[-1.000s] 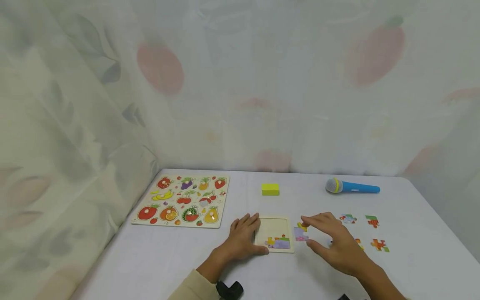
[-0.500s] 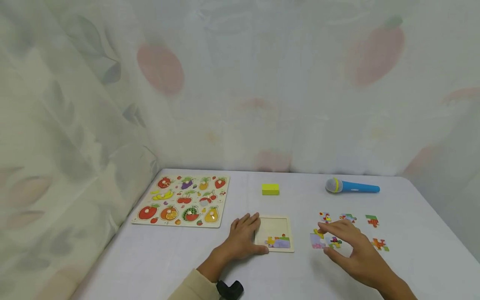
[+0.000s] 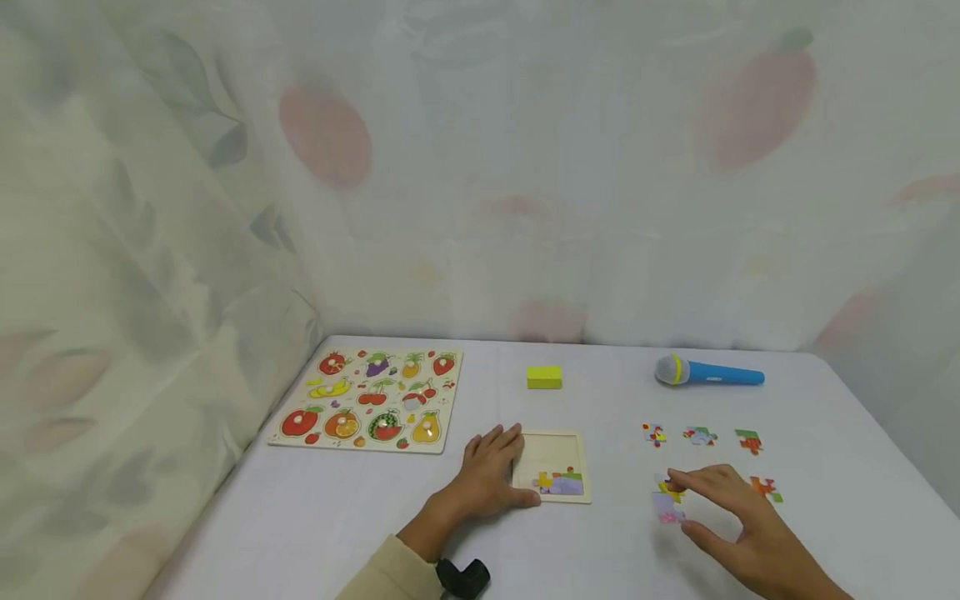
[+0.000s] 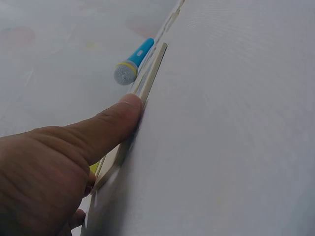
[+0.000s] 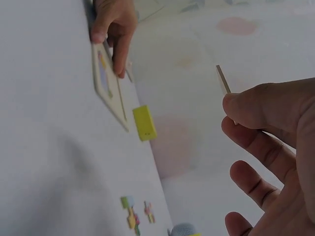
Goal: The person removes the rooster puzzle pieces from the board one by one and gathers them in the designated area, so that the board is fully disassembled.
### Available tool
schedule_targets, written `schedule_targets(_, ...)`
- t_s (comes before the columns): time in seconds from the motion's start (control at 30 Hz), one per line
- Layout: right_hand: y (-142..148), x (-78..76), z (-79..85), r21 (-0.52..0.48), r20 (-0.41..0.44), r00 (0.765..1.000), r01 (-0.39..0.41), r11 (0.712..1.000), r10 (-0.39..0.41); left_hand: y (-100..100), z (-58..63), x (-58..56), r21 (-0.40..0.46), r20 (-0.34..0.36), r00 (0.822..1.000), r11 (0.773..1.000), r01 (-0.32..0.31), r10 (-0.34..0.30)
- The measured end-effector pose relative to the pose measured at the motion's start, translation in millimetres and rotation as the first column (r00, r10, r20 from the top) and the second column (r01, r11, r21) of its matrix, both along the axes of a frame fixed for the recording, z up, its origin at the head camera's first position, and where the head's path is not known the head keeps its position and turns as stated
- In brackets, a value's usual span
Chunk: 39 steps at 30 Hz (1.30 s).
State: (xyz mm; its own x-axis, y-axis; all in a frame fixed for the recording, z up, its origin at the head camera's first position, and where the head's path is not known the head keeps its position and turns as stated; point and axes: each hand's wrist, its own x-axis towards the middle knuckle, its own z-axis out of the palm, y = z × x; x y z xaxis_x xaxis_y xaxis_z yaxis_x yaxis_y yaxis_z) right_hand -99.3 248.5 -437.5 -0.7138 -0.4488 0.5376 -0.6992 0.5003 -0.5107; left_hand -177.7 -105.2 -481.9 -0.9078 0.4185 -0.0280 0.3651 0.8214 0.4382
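Note:
My left hand [image 3: 489, 471] holds the left side of a shallow wooden puzzle tray [image 3: 551, 446], thumb at the near edge and fingers at the far one. Some joined jigsaw pieces [image 3: 564, 483] lie in the tray's near right corner. To the right, my right hand [image 3: 738, 525] pinches a purple jigsaw piece [image 3: 668, 507] between thumb and index finger, above the table. In the right wrist view that thin piece [image 5: 223, 78] shows edge-on, other fingers loosely bent. Loose jigsaw pieces [image 3: 700, 436] lie beyond this hand, some partly hidden by it.
A board of fruit shapes [image 3: 367, 400] lies at the left. Towards the back are a yellow block [image 3: 543, 377] and a blue toy microphone [image 3: 723, 374]. Patterned cloth [image 3: 555, 167] hangs behind and beside the white table [image 3: 322, 525].
My right hand has moved right and nearer to me, carrying the purple jigsaw piece away from the tray. The left hand stays on the tray.

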Motion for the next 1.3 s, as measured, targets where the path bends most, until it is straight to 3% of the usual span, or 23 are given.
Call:
schedule_targets(0.17, 11, 1.6, -10.4, 0.002, -0.029, 0.999, 0.022, 1.0, -0.022, 1, 1.8, 0.8, 0.006, -0.001, 1.0, 1.0, 0.002, -0.002)
schedule_targets(0.47, 25, 3.0, -24.7, 0.004, -0.007, 1.0, -0.002, 1.0, 0.002, 0, 0.2, -0.5, -0.004, 0.002, 1.0, 1.0, -0.01, 0.01)
schedule_targets(0.67, 31, 2.5, -37.2, 0.027, 0.003, 1.0, 0.029, 0.999, -0.029, -1, -0.9, -1.3, -0.008, 0.002, 1.0, 1.0, -0.015, 0.015)
schedule_targets(0.9, 37, 4.6, -54.9, 0.025, 0.089, 0.995, 0.05, 0.998, -0.052, 0, 0.2, 0.0, 0.004, 0.015, 1.0, 1.0, -0.012, 0.012)
schedule_targets(1.3, 40, -0.7, -67.0, 0.083, 0.125, 0.991, 0.047, 0.995, -0.057, -1, -0.8, -0.7, 0.015, 0.028, 1.0, 1.0, -0.014, 0.014)
